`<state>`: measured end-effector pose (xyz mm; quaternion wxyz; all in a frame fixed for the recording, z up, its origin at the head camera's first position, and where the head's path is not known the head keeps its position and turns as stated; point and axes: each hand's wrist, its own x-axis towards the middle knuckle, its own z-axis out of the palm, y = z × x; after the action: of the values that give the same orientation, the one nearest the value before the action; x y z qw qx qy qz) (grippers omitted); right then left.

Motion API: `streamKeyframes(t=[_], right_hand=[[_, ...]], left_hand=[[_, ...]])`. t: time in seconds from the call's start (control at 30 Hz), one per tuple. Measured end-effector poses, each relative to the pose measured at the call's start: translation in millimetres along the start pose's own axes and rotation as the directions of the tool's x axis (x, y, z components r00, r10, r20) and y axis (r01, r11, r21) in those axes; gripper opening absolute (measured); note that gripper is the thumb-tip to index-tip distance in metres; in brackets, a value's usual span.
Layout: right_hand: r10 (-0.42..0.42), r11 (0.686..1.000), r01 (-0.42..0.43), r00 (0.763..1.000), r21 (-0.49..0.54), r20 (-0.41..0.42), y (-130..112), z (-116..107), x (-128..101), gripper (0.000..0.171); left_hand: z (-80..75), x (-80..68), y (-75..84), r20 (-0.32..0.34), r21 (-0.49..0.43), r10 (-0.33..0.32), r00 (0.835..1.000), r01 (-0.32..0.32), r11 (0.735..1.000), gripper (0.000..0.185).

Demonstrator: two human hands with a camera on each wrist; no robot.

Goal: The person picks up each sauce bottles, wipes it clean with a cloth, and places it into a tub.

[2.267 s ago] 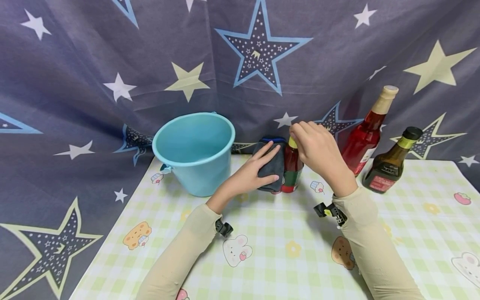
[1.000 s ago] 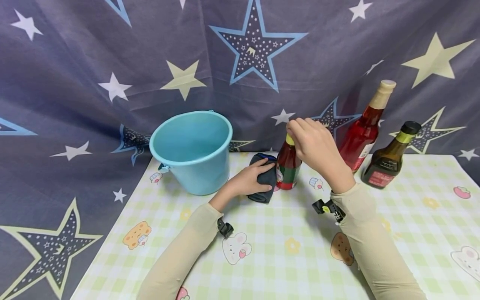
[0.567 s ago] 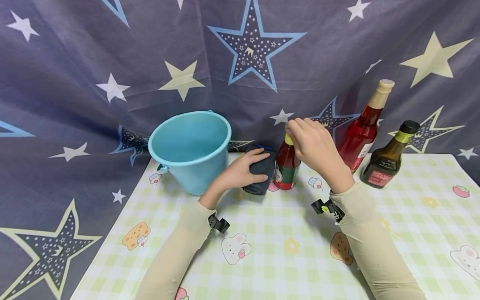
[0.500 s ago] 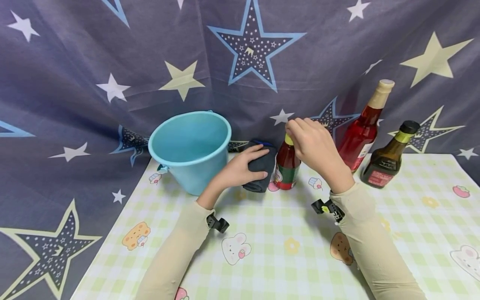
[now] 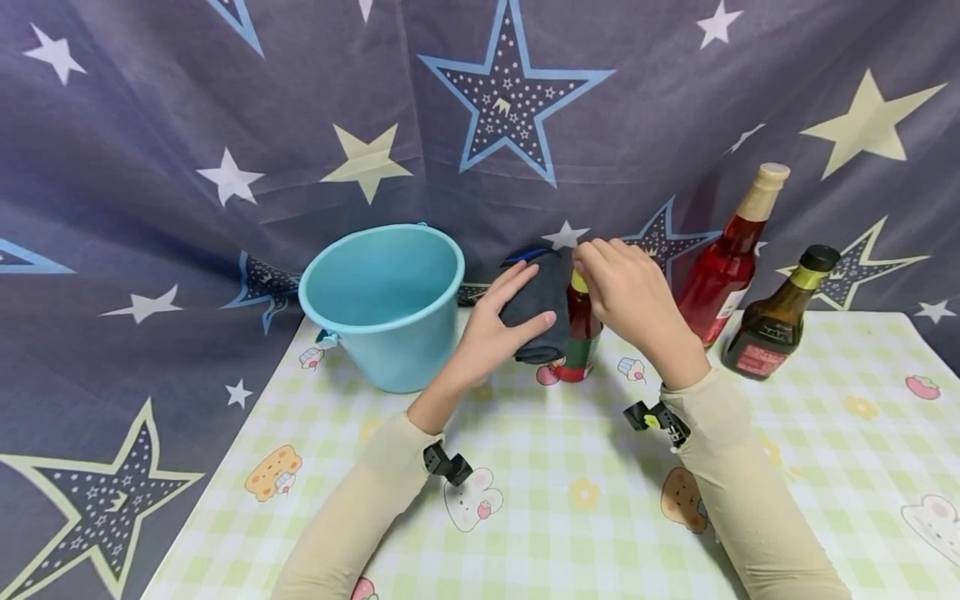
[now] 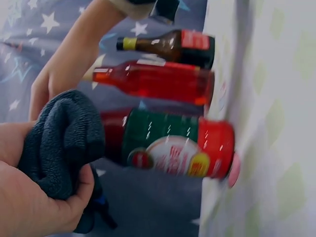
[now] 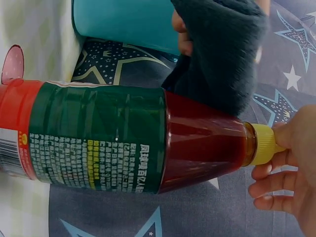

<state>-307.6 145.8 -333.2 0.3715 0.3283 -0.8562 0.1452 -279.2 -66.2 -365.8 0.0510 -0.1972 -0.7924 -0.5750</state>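
My left hand (image 5: 489, 335) grips a folded dark grey-blue cloth (image 5: 543, 302), thumb and fingers spread along its sides. In the right wrist view the cloth (image 7: 217, 54) lies against the sloping upper part of a red sauce bottle (image 7: 202, 140). That bottle, with its green and red label (image 6: 170, 145), stands upright on the table. My right hand (image 5: 632, 293) holds the bottle by its yellow cap (image 7: 264, 144), thumb and fingertips pinching it. The cloth hides part of the bottle's left side in the head view.
A light blue bucket (image 5: 408, 350) stands left of the cloth. Right of my right hand are a tall red bottle (image 5: 716, 279) with a cream top and a dark brown bottle (image 5: 772, 329) with a black cap. A starry curtain (image 5: 262, 100) hangs behind the checked tablecloth (image 5: 540, 517).
The left hand has shifted the cloth down and left, then back up and right, so it now sits higher beside the bottle. The right hand has kept its hold on the cap.
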Motion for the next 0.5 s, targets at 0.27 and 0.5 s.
streamKeyframes(t=[0.27, 0.5], right_hand=[[-0.001, 1.0, 0.001, 1.0, -0.009, -0.004, 0, 1, 0, 0.014], [0.01, 1.0, -0.01, 1.0, -0.007, -0.006, 0, 1, 0, 0.014]], left_hand=[[23.2, -4.8, -5.0, -0.024, -0.052, -0.008, 1.0, 0.007, 0.999, 0.069], [33.5, -4.1, -12.8, -0.048, -0.003, 0.034, 0.998, -0.034, 0.999, 0.072]])
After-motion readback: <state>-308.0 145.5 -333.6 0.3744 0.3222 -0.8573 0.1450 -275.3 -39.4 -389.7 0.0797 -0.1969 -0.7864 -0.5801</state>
